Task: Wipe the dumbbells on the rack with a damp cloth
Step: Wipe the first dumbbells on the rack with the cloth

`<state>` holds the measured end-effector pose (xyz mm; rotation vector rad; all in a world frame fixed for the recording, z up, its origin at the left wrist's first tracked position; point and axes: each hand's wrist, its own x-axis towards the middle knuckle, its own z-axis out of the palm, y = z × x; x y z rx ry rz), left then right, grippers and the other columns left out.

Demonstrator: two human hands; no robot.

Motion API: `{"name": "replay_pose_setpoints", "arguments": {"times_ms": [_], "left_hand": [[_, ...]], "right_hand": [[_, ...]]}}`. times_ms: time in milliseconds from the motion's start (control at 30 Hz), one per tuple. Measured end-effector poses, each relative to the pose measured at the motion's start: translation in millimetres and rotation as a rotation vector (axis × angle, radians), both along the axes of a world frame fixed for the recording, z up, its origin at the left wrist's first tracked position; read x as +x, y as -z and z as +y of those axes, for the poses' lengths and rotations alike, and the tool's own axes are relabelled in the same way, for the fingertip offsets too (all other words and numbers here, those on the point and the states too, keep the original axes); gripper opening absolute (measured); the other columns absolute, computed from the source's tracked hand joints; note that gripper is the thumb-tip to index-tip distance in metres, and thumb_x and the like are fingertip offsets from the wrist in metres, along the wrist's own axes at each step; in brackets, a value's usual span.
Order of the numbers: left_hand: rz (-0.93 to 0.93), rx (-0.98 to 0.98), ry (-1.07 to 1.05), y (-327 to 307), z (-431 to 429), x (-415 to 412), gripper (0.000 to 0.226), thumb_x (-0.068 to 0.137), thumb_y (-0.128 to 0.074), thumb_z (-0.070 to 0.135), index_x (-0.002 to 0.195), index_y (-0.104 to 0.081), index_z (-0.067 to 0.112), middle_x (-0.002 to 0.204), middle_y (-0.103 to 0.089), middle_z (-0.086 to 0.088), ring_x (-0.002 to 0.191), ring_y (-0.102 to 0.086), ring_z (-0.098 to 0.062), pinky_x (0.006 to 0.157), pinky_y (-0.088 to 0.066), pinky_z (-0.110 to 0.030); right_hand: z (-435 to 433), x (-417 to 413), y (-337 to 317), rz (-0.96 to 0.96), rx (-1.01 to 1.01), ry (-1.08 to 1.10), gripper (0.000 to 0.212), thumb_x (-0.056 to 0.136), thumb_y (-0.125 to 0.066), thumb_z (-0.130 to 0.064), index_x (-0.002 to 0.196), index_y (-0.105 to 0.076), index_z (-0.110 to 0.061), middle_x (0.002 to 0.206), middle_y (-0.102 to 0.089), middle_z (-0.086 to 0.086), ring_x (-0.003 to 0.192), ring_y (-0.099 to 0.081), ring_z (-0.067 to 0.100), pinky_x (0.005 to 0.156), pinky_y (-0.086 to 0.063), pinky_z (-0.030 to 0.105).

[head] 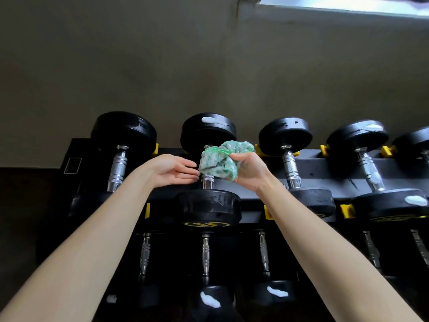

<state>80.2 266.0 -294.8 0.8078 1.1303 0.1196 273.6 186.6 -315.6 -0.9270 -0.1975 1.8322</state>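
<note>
bare forearms reaching into a row of weights

bare forearms came in from the two bottom corners, closest to the lens, and met at the upper tier of a black metal dumbbell rack (325, 169). the right hand (249, 170) gripped a crumpled green and white terry cloth (218, 160), fingers curled round the bunch. the cloth sat against the upper part of a ribbed chrome handle (207, 181), covering most of it. that handle belonged to the second black rubber-headed dumbbell (209, 205) from the left on that tier, which lay in its place on the rack. the left hand (173, 169) was spread, palm turned inward, fingers straight and close together. its fingertips reached the cloth's left edge just beside the handle, and it held nothing.

a yellow oval label (206, 224) showed on the near face of the dumbbell's front head, its print too small to read. a white smear (210, 120) lay on top of its far head. similar white smears marked a dumbbell at the far right (415, 201) and heads on the lower tier (210, 299). yellow plastic cradles (347, 211) stuck out between the weights. three more dumbbells stood along the upper tier, with a fifth cut off at the right edge. a plain grey wall (162, 66) rose behind the rack, with a bright strip (348, 3) at the top right.
</note>
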Motion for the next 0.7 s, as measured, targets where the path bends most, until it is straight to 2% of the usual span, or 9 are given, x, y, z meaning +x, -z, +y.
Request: {"name": "replay_pose_setpoints", "arguments": {"times_ms": [67,133,267,333,433,500,567,633,700], "left_hand": [[-0.163,-0.027,0.02,-4,-1,7,0.034,0.094,-0.035,-0.009,0.122,-0.053,-0.004,0.111,-0.065,-0.021,0.09,-0.07,-0.026,0.077,-0.059,-0.033],[-0.241,-0.027,0.02,-9,1,12,0.029,0.095,-0.038,-0.005,0.118,-0.056,-0.002,0.108,-0.066,-0.018,0.088,-0.07,-0.023,0.074,-0.059,-0.031],[-0.242,0.039,0.078,-18,3,17,0.025,0.092,-0.049,-0.001,0.114,-0.06,0.001,0.102,-0.069,-0.012,0.085,-0.071,-0.017,0.071,-0.058,-0.025],[-0.219,0.066,0.084,-20,2,22,0.021,0.091,-0.051,-0.002,0.108,-0.062,0.003,0.094,-0.071,-0.009,0.081,-0.071,-0.016,0.069,-0.058,-0.024],[-0.197,0.108,0.044,-22,-1,32,0.015,0.088,-0.054,-0.007,0.095,-0.061,0.005,0.081,-0.072,-0.009,0.071,-0.071,-0.016,0.067,-0.059,-0.023],[-0.164,0.138,0.013,-21,-3,39,0.015,0.085,-0.057,-0.009,0.089,-0.058,0.005,0.08,-0.07,-0.013,0.065,-0.071,-0.017,0.062,-0.059,-0.023],[-0.109,0.192,0.004,-20,-4,45,0.016,0.083,-0.06,-0.009,0.086,-0.056,0.006,0.082,-0.068,-0.015,0.061,-0.071,-0.017,0.059,-0.059,-0.023],[-0.034,0.292,0.016,-20,-6,51,0.017,0.081,-0.065,-0.006,0.085,-0.055,0.006,0.08,-0.066,-0.015,0.055,-0.069,-0.014,0.056,-0.058,-0.022],[0.085,0.441,0.048,-20,-8,58,0.019,0.08,-0.07,0.0,0.083,-0.054,0.01,0.072,-0.064,-0.008,0.046,-0.062,-0.009,0.048,-0.054,-0.018]], "right_hand": [[-3,2,1,0.03,0.028,0.013,0.045,0.076,-0.047,-0.004,0.121,-0.053,-0.004,0.125,-0.059,0.017,0.104,-0.064,0.03,0.091,-0.049,0.045],[-5,4,3,0.034,0.038,0.029,0.047,0.076,-0.047,-0.003,0.122,-0.052,-0.004,0.126,-0.057,0.016,0.103,-0.064,0.029,0.091,-0.05,0.043],[-8,7,4,-0.073,0.056,0.011,0.042,0.08,-0.046,-0.001,0.121,-0.052,-0.005,0.116,-0.062,0.012,0.101,-0.063,0.024,0.094,-0.047,0.039],[-7,6,4,-0.142,0.081,0.015,0.034,0.087,-0.042,0.002,0.117,-0.055,-0.005,0.112,-0.065,0.01,0.099,-0.065,0.022,0.09,-0.05,0.037],[-3,1,3,-0.371,0.075,-0.005,0.027,0.091,-0.047,0.003,0.114,-0.058,-0.003,0.104,-0.068,0.01,0.089,-0.067,0.02,0.078,-0.056,0.033],[-1,-2,3,-0.612,0.039,-0.027,0.029,0.086,-0.058,0.001,0.115,-0.06,-0.002,0.1,-0.068,0.013,0.084,-0.066,0.022,0.074,-0.056,0.034],[-1,-1,2,-0.702,0.026,0.003,0.032,0.083,-0.059,0.005,0.115,-0.06,0.0,0.098,-0.068,0.015,0.08,-0.067,0.024,0.07,-0.057,0.034],[-3,3,-1,-0.621,0.048,0.022,0.034,0.083,-0.047,0.007,0.115,-0.057,0.001,0.098,-0.068,0.015,0.083,-0.068,0.027,0.074,-0.058,0.038],[-6,9,-4,-0.446,0.05,-0.005,0.036,0.077,-0.043,-0.003,0.11,-0.057,-0.004,0.093,-0.068,0.012,0.084,-0.067,0.028,0.076,-0.056,0.039]]}}
